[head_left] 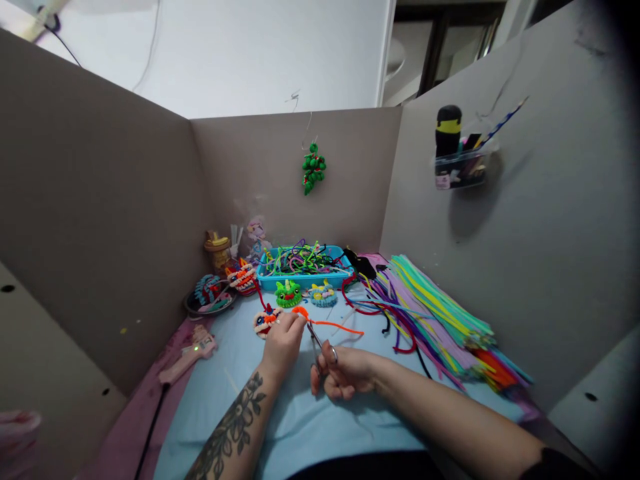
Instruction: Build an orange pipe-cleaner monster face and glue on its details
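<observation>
Head view: left hand (284,341) pinches the orange stem (301,311), its tail running toward three o'clock; right hand (343,372) grips the scissors (313,333), long axis toward eleven o'clock, tips beside the left fingertips.

Craft workspace, apparently; partitions (260,160), pipe cleaners (440,303)

"What is hung by the back panel (250,160)?"

"A green ornament (313,167)."

"And on the right panel (540,200)?"

"A clear box (463,157) is mounted; a black-and-yellow object (449,130) and a blue stick (501,125) are held in it."
</observation>
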Demonstrator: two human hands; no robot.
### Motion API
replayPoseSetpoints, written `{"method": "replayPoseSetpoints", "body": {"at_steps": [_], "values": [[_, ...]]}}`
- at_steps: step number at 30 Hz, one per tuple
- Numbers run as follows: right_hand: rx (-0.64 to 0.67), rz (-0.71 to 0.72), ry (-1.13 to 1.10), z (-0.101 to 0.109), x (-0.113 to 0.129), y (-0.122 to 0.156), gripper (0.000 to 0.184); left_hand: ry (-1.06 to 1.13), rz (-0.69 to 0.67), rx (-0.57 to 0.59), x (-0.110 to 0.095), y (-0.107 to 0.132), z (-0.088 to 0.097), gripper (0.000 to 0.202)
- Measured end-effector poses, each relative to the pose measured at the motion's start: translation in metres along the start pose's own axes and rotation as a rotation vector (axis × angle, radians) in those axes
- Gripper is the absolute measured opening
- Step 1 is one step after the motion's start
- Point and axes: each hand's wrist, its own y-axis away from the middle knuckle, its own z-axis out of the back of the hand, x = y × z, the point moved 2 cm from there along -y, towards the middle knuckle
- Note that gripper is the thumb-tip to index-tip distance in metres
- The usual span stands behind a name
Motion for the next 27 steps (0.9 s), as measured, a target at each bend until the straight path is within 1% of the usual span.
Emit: {"method": "replayPoseSetpoints", "body": {"at_steps": [7,10,12,14,17,20,22,24,25,27], "values": [[-0.029,0.005,-0.103,0.005,0.003,-0.004,0.065,-0.055,-0.078,0.04,-0.002,0.001,0.001,0.02],[-0.058,-0.046,-0.115,0.007,0.002,-0.004,0.07,-0.068,-0.085,0.049,-0.002,0.0,0.001,0.02],[-0.108,-0.074,-0.121,0.006,0.001,-0.004,0.071,-0.057,-0.08,0.051,-0.001,-0.001,0.001,0.021],[-0.166,-0.079,-0.129,0.005,0.0,-0.004,0.068,-0.035,-0.072,0.051,0.0,-0.002,0.0,0.023],[-0.235,-0.051,-0.131,0.005,-0.002,-0.004,0.061,-0.009,-0.063,0.054,0.001,-0.004,-0.001,0.024],[-0.267,-0.001,-0.119,0.007,-0.007,-0.006,0.056,0.009,-0.057,0.051,0.001,-0.004,-0.002,0.024],[-0.279,0.077,-0.086,0.01,-0.009,-0.007,0.054,0.035,-0.052,0.044,0.0,-0.004,-0.003,0.023],[-0.295,0.157,-0.001,0.013,-0.008,-0.005,0.054,0.087,-0.028,0.017,0.0,-0.004,-0.002,0.022],[-0.308,0.178,0.064,0.015,-0.007,-0.004,0.053,0.125,0.003,-0.014,0.0,-0.005,-0.002,0.022],[-0.36,0.165,0.258,0.02,-0.001,0.002,0.048,0.221,0.111,-0.091,0.003,-0.006,0.001,0.019]]}}
